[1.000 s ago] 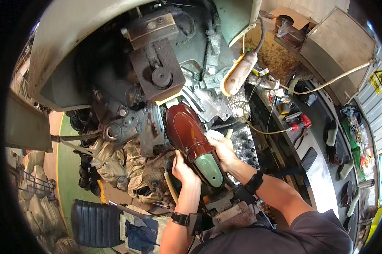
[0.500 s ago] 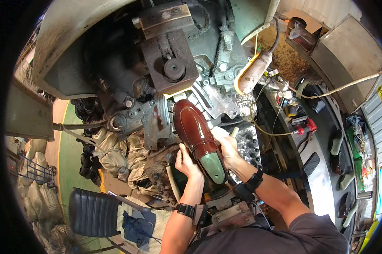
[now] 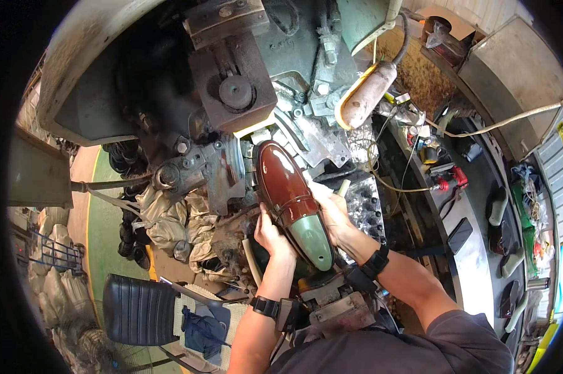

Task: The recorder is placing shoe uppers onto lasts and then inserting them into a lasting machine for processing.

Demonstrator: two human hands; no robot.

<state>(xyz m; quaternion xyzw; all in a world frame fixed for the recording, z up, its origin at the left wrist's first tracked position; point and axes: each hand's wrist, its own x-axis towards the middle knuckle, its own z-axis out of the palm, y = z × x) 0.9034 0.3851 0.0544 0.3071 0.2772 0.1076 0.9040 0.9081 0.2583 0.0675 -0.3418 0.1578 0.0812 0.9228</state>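
Note:
A glossy reddish-brown shoe upper [image 3: 280, 171] with a strap seam is stretched over a pale green shoe last [image 3: 311, 237]. Its toe points away from me, against the metal pads of a dark machine [image 3: 244, 165]; the last's heel end faces me. My left hand [image 3: 273, 235] grips the left side of the shoe near its middle. On the opposite side, my right hand [image 3: 331, 213] is closed around the edge, its fingers partly hidden. Above the toe hangs the machine's heavy steel block [image 3: 231, 84] with a round knob.
A lamp [image 3: 365, 96] lights the work from the right. Further right, a curved bench [image 3: 471, 268] carries a phone [image 3: 460, 238], a red tool [image 3: 454, 179] and several green lasts. Cloth sacks [image 3: 163, 218] lie left, beyond a black chair [image 3: 138, 308].
The shoe has turned slightly, showing more of its upper's top, and my left hand has shifted a little with it. The whole view has moved slightly.

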